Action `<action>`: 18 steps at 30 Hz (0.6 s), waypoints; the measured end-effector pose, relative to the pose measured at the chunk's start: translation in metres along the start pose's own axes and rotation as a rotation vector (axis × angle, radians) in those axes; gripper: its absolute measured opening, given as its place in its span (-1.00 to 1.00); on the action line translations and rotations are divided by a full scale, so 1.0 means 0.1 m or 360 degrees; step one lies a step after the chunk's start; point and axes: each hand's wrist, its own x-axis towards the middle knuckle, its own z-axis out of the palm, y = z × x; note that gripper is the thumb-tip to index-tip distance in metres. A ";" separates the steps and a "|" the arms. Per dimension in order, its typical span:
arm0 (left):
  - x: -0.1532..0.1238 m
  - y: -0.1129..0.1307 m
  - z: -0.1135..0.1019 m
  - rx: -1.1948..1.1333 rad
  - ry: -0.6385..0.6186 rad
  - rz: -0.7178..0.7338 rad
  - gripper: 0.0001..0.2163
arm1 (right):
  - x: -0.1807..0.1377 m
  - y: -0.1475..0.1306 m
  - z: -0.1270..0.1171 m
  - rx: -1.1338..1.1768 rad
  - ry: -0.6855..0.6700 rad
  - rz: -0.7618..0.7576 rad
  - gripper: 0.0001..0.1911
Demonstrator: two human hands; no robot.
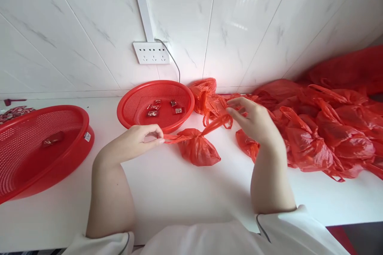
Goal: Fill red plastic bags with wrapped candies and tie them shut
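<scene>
A small red plastic bag, filled at the bottom and gathered tight at its neck, is between my two hands at the white counter. My left hand pinches the end of one bag handle, pulled out to the left. On the other side my right hand grips the second handle, drawn up to the right. Both handles are stretched taut from the knotted-looking neck. What the bag contains is hidden by the plastic.
Behind the bag stands a round red basket with several small wrapped packets. A larger red basket is at the left. Many filled red bags are heaped at the right. A socket strip is on the tiled wall.
</scene>
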 end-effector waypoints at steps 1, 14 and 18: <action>0.00 -0.01 0.00 -0.0031 0.0025 -0.0032 -0.75 | 0.00 -0.04 0.08 0.0020 0.0012 -0.0075 -0.63; 0.02 -0.04 0.02 -0.0046 0.0064 -0.0071 -0.70 | -0.61 -0.14 1.24 -0.0390 -0.1031 -0.0386 -0.50; 0.04 -0.11 -0.01 -0.0017 0.0071 -0.0139 -0.67 | -0.56 0.17 0.65 0.0052 -0.0981 -0.0196 -0.50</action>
